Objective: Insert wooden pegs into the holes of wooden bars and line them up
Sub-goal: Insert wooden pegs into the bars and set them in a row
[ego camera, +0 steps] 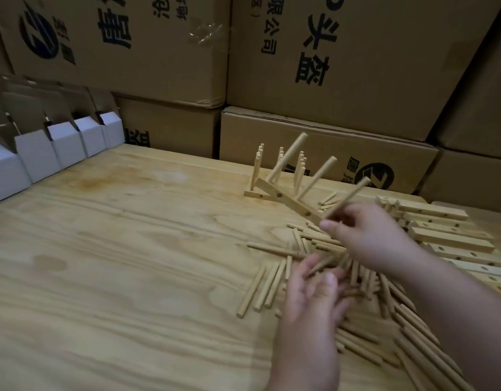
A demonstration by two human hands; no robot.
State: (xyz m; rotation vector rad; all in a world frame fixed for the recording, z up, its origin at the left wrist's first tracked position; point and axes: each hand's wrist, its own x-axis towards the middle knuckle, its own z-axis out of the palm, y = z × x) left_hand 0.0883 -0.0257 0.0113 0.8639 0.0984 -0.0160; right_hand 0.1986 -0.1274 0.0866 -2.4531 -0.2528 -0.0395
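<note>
Far left: white cartons [35, 153] stand along the table [102, 249] edge, unused. Centre: finished bars [260, 176] stand pegs-up in a row. Your left hand [308, 289] curls over the loose pegs [260, 289], apparently pinching one as the next feed. Your right hand [367, 235] grips the bar [288, 201], tilted so its holes face you; three pegs are in. Blank bars [446, 235] are stacked at right, within reach.
</note>
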